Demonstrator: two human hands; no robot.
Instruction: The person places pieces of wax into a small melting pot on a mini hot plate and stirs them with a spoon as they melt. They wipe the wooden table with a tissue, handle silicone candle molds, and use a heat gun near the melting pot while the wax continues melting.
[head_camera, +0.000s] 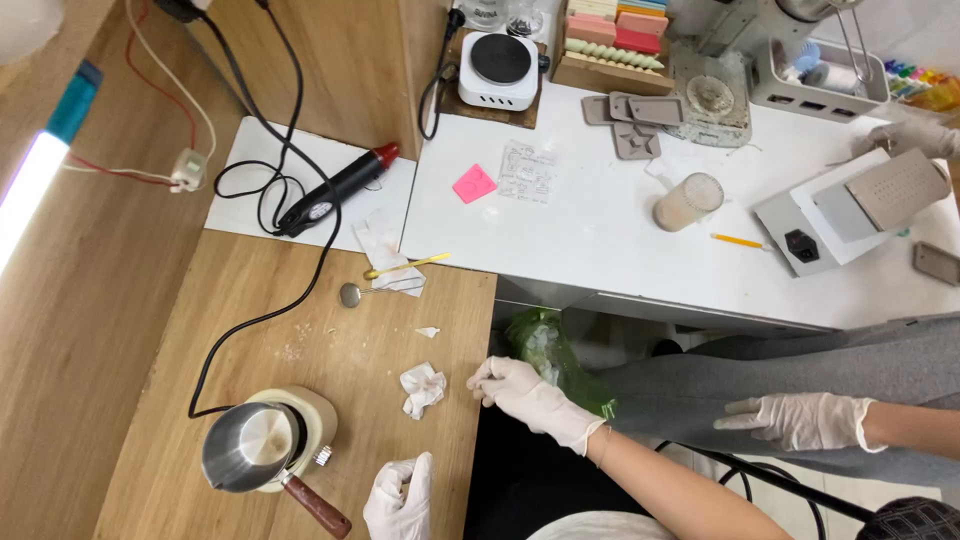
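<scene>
Head view: your left hand (400, 497) sits at the near edge of the wooden table (180, 400), fingers loosely curled; I cannot tell whether it holds anything. The steel pitcher (250, 450) stands just left of it on a cream heater base (318, 412), its wooden handle (316, 506) pointing at your hand, apart from it. I judge the pitcher stiff, slippery-walled and perhaps hot; take the handle. Your right hand (520, 392) rests on the table's right edge, fingers bent, gripping nothing; a crumpled tissue (422, 388), light and soft, lies just left of it.
</scene>
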